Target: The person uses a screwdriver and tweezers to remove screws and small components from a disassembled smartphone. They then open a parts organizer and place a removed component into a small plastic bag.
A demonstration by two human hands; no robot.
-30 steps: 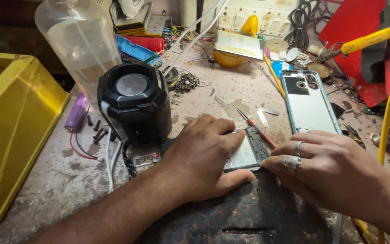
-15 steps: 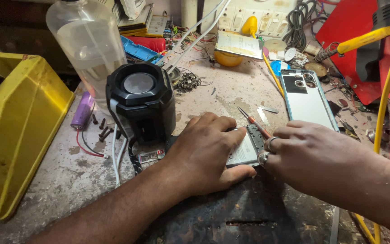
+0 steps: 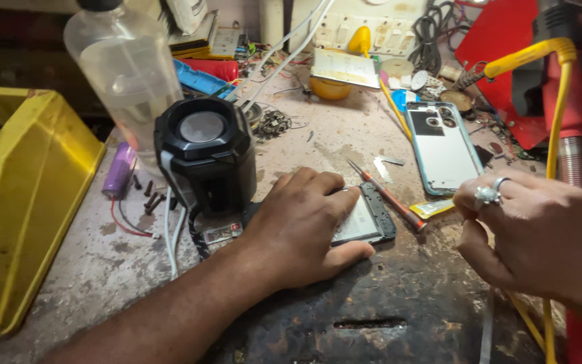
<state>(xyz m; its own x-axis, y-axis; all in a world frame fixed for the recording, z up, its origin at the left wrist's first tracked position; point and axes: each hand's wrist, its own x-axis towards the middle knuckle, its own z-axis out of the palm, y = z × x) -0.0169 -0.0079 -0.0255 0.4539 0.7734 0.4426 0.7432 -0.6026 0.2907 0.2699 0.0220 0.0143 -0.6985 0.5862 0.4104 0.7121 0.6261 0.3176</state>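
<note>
My left hand [image 3: 304, 226] lies flat over an opened phone [image 3: 366, 219] on the bench and holds it down; only the phone's right end shows past my fingers. My right hand [image 3: 540, 236], with rings on two fingers, hovers to the right of the phone and apart from it. Its fingers are curled inward, and I cannot see whether they pinch anything. A thin screwdriver with an orange shaft [image 3: 389, 197] lies on the bench between the two hands, just beyond the phone. The phone rests at the far edge of a dark worn mat [image 3: 372, 310].
A black speaker [image 3: 203, 158] stands just left of my left hand, a clear plastic bottle [image 3: 126, 74] behind it. A yellow bin [image 3: 21, 202] fills the left side. A light blue phone back cover [image 3: 442, 148], a purple battery cell [image 3: 119, 170], a yellow cable [image 3: 560, 101] and red equipment [image 3: 506, 67] crowd the bench.
My right hand has lifted off the phone and drawn back to the right. The left hand stays on the phone. The camera has come closer.
</note>
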